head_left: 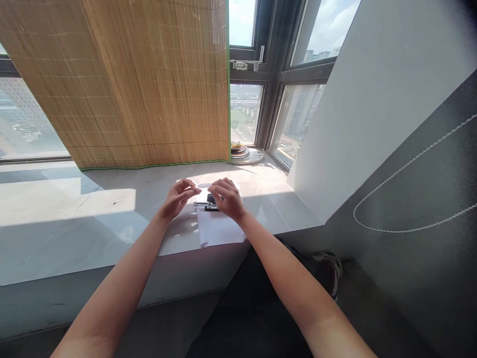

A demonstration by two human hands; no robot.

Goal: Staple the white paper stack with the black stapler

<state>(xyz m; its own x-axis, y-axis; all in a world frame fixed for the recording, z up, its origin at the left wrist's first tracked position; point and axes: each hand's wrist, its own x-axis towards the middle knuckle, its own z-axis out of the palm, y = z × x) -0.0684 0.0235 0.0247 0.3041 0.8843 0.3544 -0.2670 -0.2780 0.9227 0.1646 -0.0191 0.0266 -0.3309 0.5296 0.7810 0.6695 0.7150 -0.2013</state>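
Both hands are raised over the pale window ledge, facing each other with a small gap between the fingertips. My left hand [178, 200] is closed in a pinch, and whatever sits between its fingers is too small to name. Curled fingers also close my right hand [229, 200], its fingertips hiding what they may hold. Just below them a black and silver stapler [211, 208] lies on white paper [219, 229], partly covered by my right hand; its long metal part points left. The paper reaches the ledge's front edge, and one lower corner curls.
A bamboo blind [156, 89] hangs over the window behind the ledge [85, 238]. Stacked plates [241, 153] stand in the window corner. A beaded cord [391, 231] loops at the right beside the slanted white wall [357, 99].
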